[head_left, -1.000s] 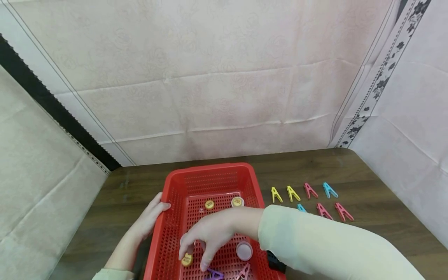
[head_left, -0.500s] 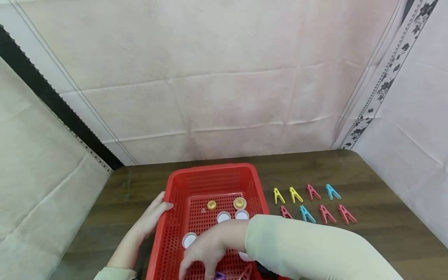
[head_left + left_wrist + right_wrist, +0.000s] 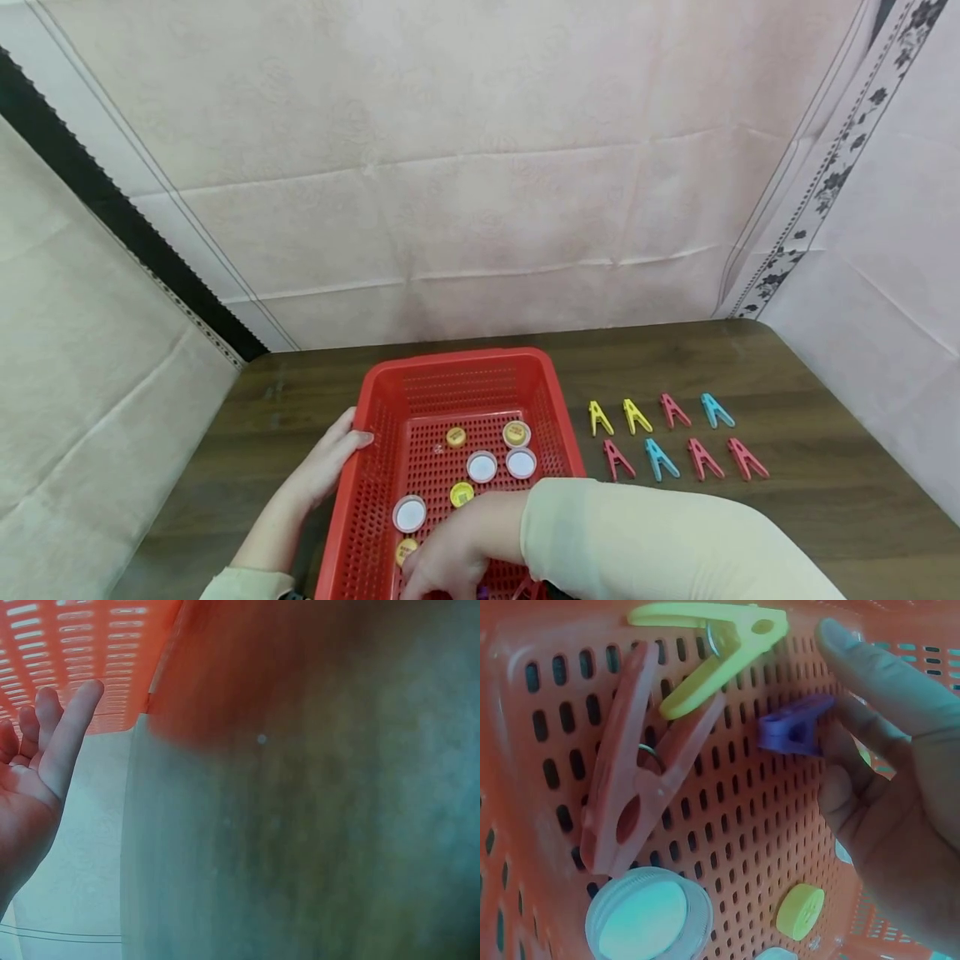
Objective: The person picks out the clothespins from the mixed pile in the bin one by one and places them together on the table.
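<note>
In the head view my left hand (image 3: 330, 461) holds onto the left rim of a red perforated plastic basket (image 3: 457, 361); the left wrist view shows its fingers (image 3: 66, 742) extended by the wall. My right hand (image 3: 453, 554) is down inside the basket's near part. In the right wrist view it reaches around a purple clothespin (image 3: 791, 727), fingers curled at one end and thumb held apart above; any grip is unclear. Near it lie a pink clothespin (image 3: 641, 784) and a yellow clothespin (image 3: 735, 645). A yellow cap (image 3: 405, 550) lies left of the hand.
Several white-faced round caps (image 3: 408, 513) and yellow caps (image 3: 456, 437) are spread over the basket floor. Right of the basket, yellow, pink and blue clothespins (image 3: 660, 458) lie in two rows on the wooden table (image 3: 780, 400). Cloth walls (image 3: 450, 208) enclose the far side.
My right hand has moved down and toward the near end of the basket, uncovering white and yellow caps behind it. The left hand stays at the rim.
</note>
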`<state>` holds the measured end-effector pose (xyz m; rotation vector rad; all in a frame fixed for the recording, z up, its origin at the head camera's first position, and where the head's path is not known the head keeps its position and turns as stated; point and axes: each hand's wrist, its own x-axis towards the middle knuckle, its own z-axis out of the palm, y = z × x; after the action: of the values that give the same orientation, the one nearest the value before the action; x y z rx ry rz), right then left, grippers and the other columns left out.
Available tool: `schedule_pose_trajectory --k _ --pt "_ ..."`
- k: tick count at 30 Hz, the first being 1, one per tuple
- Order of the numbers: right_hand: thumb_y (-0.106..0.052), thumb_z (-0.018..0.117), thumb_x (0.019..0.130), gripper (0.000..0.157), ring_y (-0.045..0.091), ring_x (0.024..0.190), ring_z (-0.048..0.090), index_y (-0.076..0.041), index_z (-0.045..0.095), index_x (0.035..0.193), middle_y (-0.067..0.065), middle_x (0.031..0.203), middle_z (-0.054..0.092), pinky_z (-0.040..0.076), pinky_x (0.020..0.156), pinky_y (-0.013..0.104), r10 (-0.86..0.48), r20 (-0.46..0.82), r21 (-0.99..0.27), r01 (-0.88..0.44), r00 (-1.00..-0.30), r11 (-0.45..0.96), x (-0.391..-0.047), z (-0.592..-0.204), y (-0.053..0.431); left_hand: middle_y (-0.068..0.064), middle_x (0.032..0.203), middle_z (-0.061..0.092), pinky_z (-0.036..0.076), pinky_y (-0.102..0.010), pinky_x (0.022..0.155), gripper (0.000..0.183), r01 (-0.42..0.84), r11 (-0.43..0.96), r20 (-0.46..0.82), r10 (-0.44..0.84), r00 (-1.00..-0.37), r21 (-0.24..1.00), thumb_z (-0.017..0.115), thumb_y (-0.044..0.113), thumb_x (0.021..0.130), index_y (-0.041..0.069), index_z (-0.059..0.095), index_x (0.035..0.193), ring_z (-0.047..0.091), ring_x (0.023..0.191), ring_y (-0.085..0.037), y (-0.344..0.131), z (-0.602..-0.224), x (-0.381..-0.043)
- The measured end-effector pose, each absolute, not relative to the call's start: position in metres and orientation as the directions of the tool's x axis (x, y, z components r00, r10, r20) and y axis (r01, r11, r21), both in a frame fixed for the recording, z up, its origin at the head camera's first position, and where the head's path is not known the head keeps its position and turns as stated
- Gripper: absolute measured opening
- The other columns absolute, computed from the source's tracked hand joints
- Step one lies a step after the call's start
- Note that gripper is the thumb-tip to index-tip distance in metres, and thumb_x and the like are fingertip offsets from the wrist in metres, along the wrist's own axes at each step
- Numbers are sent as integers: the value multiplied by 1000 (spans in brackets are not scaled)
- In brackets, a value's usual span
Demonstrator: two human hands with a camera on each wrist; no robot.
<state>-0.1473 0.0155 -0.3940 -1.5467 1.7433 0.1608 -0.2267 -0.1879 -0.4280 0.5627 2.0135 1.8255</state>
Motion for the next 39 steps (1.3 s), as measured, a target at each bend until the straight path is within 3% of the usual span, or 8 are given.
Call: schedule_pose_trajectory --k 7,11,18,26,29,34,39 --pt "-13 71 83 53 -9 101 37 -20 52 132 -7 120 46 30 85 1 -816 -573 -384 -903 71 191 -147 -401 14 -35 107 50 56 -52 66 37 38 76 -8 522 -853 996 40 9 94 -4 31 128 65 84 -36 -188 -428 -227" --pt "-11 68 85 50 -10 106 38 -21 52 131 -9 124 46 28 89 2 -835 -549 -373 -904 33 210 -147 -405 13 -34 107 50 56 -52 66 37 31 76 -13 520 -854 997 40 9 95 -4 30 127 65 83 -36 -187 -428 -226" --pt "-22 75 79 58 -7 98 39 -26 51 131 -9 118 45 32 81 3 -803 -595 -317 -922 10 223 -148 -399 19 -33 106 51 56 -51 67 35 34 75 -9 514 -858 997 40 8 94 -5 31 126 66 82 -33 -185 -429 -226" --pt "-24 77 77 55 -7 99 42 -23 53 127 -10 114 48 32 81 3 -797 -604 -304 -931 25 200 -150 -391 17 -36 109 50 56 -51 67 37 48 74 2 524 -852 996 40 8 95 -5 30 129 66 84 -34 -188 -431 -227" --pt "-24 76 78 47 -6 91 42 -19 55 120 -10 106 50 33 78 3 -799 -601 -310 -930 31 197 -150 -389 17 -36 108 49 56 -51 68 38 49 74 2 531 -848 996 40 8 95 -5 29 129 66 84 -34 -188 -430 -227" --pt "-27 75 79 34 -1 77 39 -18 52 102 -9 93 48 33 63 6 -785 -617 -312 -896 -60 314 -151 -384 24 -37 107 50 56 -51 67 38 61 81 8 538 -843 995 40 7 95 -5 29 130 66 83 -36 -187 -426 -228" --pt "-29 76 78 36 0 76 43 -20 49 101 -11 92 45 35 60 10 -760 -631 -252 -885 -156 391 -147 -386 27 -36 106 51 56 -51 66 38 58 100 -5 533 -846 993 39 7 94 -5 29 129 66 82 -37 -185 -423 -228"
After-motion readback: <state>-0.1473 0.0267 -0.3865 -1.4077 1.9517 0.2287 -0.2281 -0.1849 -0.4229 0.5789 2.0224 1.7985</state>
